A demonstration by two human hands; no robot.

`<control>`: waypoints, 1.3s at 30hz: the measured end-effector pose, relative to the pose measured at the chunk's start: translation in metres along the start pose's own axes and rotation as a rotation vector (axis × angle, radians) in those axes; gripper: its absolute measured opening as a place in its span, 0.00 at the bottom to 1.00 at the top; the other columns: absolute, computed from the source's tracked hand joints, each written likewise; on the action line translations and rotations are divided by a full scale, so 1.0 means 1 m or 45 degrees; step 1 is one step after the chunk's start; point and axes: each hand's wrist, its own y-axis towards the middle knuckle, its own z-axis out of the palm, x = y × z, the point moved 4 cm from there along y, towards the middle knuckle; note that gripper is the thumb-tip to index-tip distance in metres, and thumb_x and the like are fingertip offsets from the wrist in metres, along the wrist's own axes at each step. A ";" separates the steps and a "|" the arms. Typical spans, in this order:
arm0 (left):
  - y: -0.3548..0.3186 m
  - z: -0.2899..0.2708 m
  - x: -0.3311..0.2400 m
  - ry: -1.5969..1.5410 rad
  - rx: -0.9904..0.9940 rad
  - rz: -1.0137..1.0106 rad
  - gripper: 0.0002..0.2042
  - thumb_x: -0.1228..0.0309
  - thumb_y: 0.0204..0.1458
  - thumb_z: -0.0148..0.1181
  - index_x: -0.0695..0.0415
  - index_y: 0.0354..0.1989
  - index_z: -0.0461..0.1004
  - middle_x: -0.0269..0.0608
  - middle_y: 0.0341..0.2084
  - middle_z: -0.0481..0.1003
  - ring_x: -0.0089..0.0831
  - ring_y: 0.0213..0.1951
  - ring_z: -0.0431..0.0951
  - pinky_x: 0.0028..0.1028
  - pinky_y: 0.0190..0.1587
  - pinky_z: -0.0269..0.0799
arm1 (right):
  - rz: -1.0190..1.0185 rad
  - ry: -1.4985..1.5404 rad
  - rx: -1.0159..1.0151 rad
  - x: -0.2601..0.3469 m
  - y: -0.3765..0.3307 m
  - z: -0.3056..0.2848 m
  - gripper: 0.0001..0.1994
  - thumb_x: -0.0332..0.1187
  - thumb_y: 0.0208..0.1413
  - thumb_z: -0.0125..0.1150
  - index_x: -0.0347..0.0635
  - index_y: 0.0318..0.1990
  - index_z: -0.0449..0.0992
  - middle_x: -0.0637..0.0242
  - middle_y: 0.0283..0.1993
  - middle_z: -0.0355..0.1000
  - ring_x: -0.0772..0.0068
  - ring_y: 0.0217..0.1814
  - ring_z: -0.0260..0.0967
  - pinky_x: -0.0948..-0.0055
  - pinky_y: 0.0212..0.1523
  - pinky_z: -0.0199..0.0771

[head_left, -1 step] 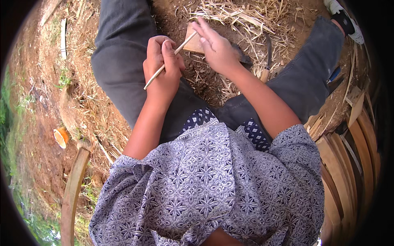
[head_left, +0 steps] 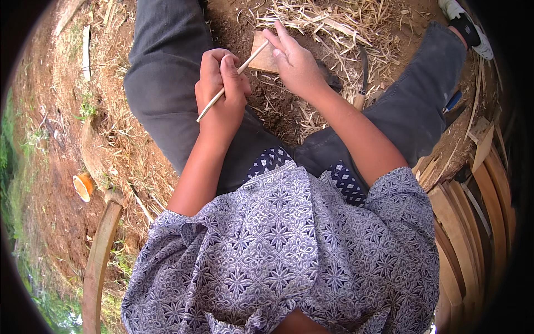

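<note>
L hand grips thin stick, slanted up twd R hand, btwn legs; R fingers at its upper tip, can't tell if pinching. Curved knife lies nr R leg.

On your left you have an orange object near a beam, on your right, planks.

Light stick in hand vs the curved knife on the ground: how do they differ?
Pose: the stick slants in the left grip; the curved knife lies beside the right leg.
Shape: the stick is nearly straight; the curved knife has a bowed blade.
Colour: the stick is pale throughout; the curved knife pairs a dark blade with a light brown handle.
Shared: both are long and slender.
</note>
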 end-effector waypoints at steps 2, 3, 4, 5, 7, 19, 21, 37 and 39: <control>0.001 0.000 0.005 -0.032 0.001 0.009 0.11 0.65 0.75 0.41 0.59 0.45 0.66 0.32 0.16 0.69 0.14 0.16 0.63 0.19 0.20 0.59 | -0.184 0.007 0.171 0.029 -0.018 0.014 0.29 0.25 0.67 0.48 0.39 0.76 0.56 0.51 0.65 0.74 0.49 0.65 0.74 0.61 0.64 0.74; 0.000 -0.001 0.007 -0.049 0.002 0.010 0.11 0.65 0.75 0.41 0.59 0.45 0.66 0.32 0.16 0.69 0.14 0.16 0.63 0.19 0.20 0.59 | -0.273 0.010 0.257 0.039 -0.024 0.022 0.29 0.25 0.68 0.47 0.39 0.77 0.55 0.52 0.66 0.74 0.49 0.65 0.74 0.61 0.64 0.74; -0.002 -0.001 0.005 -0.037 0.014 -0.002 0.11 0.65 0.75 0.41 0.59 0.45 0.66 0.32 0.16 0.69 0.14 0.16 0.63 0.19 0.20 0.59 | -0.386 0.124 0.178 0.037 -0.021 0.019 0.30 0.25 0.68 0.46 0.40 0.77 0.55 0.52 0.65 0.74 0.49 0.64 0.74 0.60 0.64 0.75; -0.001 -0.001 0.001 -0.027 0.020 -0.003 0.11 0.65 0.75 0.41 0.59 0.46 0.66 0.32 0.16 0.69 0.14 0.16 0.63 0.19 0.20 0.59 | -0.281 0.070 0.122 0.024 -0.012 0.013 0.30 0.24 0.67 0.47 0.40 0.77 0.55 0.50 0.65 0.74 0.48 0.65 0.74 0.61 0.64 0.74; -0.001 0.001 -0.003 -0.015 0.023 -0.010 0.11 0.65 0.75 0.41 0.59 0.46 0.66 0.32 0.16 0.69 0.14 0.16 0.63 0.19 0.20 0.59 | -0.069 -0.030 0.002 -0.003 0.000 -0.002 0.31 0.22 0.66 0.49 0.40 0.77 0.56 0.48 0.64 0.74 0.48 0.65 0.74 0.61 0.66 0.72; -0.001 -0.003 0.001 -0.049 0.056 -0.075 0.19 0.61 0.74 0.46 0.62 0.34 0.75 0.35 0.16 0.73 0.18 0.18 0.72 0.24 0.23 0.66 | -0.345 -0.073 0.086 0.020 -0.009 0.008 0.29 0.26 0.69 0.45 0.43 0.78 0.54 0.52 0.66 0.74 0.50 0.68 0.72 0.58 0.68 0.70; -0.002 0.000 -0.005 -0.014 0.071 -0.078 0.22 0.60 0.75 0.46 0.63 0.32 0.76 0.35 0.16 0.73 0.18 0.18 0.71 0.24 0.23 0.66 | 0.002 -0.063 0.035 0.001 0.003 -0.005 0.29 0.26 0.70 0.45 0.43 0.78 0.54 0.50 0.67 0.72 0.51 0.69 0.71 0.57 0.69 0.69; -0.003 -0.003 0.001 0.009 0.089 -0.099 0.27 0.52 0.75 0.40 0.60 0.28 0.72 0.33 0.15 0.70 0.17 0.17 0.68 0.21 0.20 0.63 | -0.223 -0.049 0.264 0.038 -0.026 0.022 0.29 0.24 0.70 0.45 0.43 0.78 0.53 0.61 0.70 0.72 0.55 0.73 0.68 0.63 0.72 0.65; -0.003 -0.005 0.003 -0.030 0.092 -0.140 0.27 0.52 0.75 0.40 0.60 0.28 0.71 0.33 0.15 0.69 0.17 0.17 0.68 0.20 0.20 0.62 | -0.202 -0.048 0.295 0.031 -0.028 0.020 0.29 0.23 0.70 0.44 0.42 0.78 0.55 0.62 0.70 0.72 0.57 0.73 0.68 0.62 0.72 0.65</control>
